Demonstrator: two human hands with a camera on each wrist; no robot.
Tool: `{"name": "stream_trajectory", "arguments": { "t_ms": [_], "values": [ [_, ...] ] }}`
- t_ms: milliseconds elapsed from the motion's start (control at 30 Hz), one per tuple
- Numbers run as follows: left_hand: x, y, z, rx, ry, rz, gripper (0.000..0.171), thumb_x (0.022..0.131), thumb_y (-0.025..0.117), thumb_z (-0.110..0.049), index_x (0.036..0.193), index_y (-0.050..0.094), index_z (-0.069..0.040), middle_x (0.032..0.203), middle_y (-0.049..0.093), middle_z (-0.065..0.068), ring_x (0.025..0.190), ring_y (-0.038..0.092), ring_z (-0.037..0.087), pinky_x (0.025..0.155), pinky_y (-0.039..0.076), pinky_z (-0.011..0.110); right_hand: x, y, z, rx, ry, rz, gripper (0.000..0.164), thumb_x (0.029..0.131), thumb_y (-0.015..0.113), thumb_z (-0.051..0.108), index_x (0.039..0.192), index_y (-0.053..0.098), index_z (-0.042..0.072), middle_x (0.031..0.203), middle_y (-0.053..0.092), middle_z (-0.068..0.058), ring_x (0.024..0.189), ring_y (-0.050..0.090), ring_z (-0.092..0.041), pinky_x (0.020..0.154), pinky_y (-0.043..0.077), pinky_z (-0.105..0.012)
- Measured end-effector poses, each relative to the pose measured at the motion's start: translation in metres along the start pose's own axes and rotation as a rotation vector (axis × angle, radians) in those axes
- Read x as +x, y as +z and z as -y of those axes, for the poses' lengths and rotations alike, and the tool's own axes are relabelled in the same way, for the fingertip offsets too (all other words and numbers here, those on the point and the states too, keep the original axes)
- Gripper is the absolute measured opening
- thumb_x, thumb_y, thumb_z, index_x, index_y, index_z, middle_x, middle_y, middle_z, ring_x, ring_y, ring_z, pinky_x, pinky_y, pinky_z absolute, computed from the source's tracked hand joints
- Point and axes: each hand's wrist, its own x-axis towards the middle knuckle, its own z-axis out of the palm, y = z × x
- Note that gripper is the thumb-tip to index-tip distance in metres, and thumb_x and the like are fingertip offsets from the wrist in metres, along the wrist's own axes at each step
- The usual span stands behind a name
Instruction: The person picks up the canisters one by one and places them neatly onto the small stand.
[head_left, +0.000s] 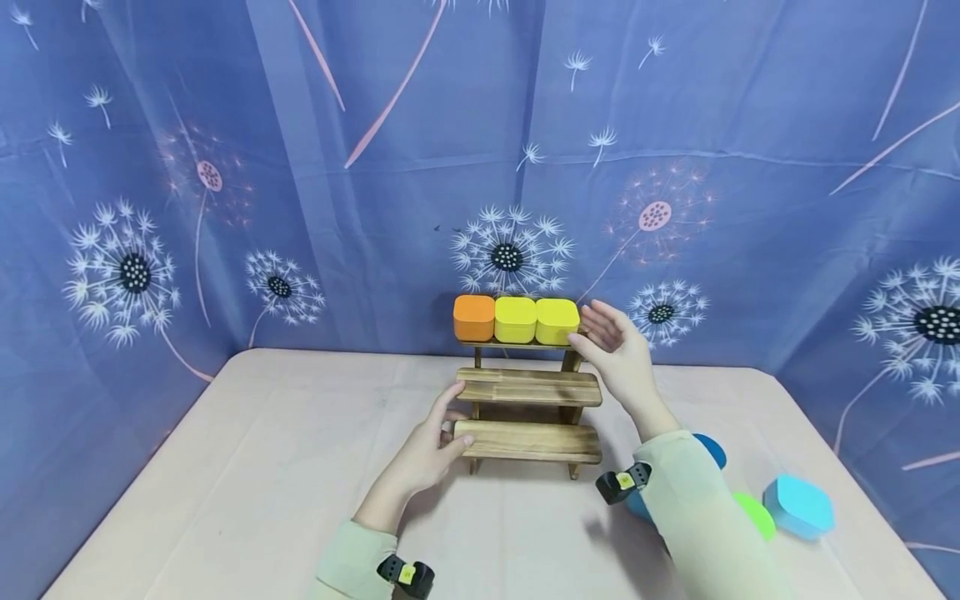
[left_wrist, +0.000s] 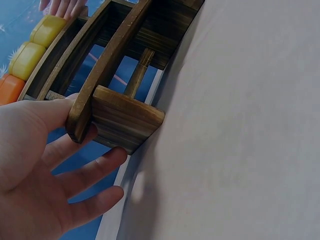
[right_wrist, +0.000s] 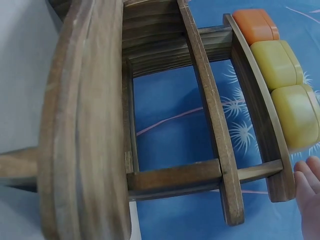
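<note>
A three-tier wooden stand (head_left: 528, 440) stands on the table. My left hand (head_left: 423, 450) holds the left end of its lowest shelf (left_wrist: 80, 115), thumb and index finger about the board and the other fingers spread. On the top shelf an orange rounded box (head_left: 474, 318), a yellow box (head_left: 515, 320) and a second yellow box (head_left: 557, 322) sit side by side. Beside the right-hand yellow box is my right hand (head_left: 622, 358), its thumb tip right at the box's edge and its fingers loosely extended. The middle and lowest shelves carry nothing.
Right of the stand lie a light-blue box (head_left: 799, 507), a green piece (head_left: 756, 515) and a dark-blue piece (head_left: 711, 450), with another blue one partly hidden by the right sleeve (head_left: 697, 508). A blue dandelion-print curtain (head_left: 390, 208) hangs close behind the table (head_left: 247, 467).
</note>
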Motion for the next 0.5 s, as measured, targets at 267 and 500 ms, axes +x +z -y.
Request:
{"name": "stream_trajectory", "arguments": {
  "t_ms": [267,500],
  "values": [
    [-0.001,-0.001,-0.002,0.006,-0.020,0.006,0.076,0.092,0.061,-0.015,0.149,0.015,-0.036,0.119,0.060,0.009,0.078,0.055,0.012,0.075,0.047,0.027,-0.012,-0.007,0.004,-0.046,-0.006,0.001,0.059,0.088,0.067,0.017,0.140,0.041,0.002,0.138,0.050,-0.019,0.127,0.049,-0.027,0.104,0.040,-0.027],
    [-0.001,-0.001,-0.002,0.015,-0.021,0.008,0.076,0.092,0.061,-0.015,0.149,0.015,-0.036,0.119,0.059,0.008,0.078,0.054,0.013,0.075,0.047,0.028,-0.019,-0.016,0.001,-0.080,-0.057,0.012,0.056,0.088,0.067,0.015,0.137,0.044,0.001,0.136,0.052,-0.019,0.121,0.055,-0.015,0.097,0.041,-0.014]
  ]
}}
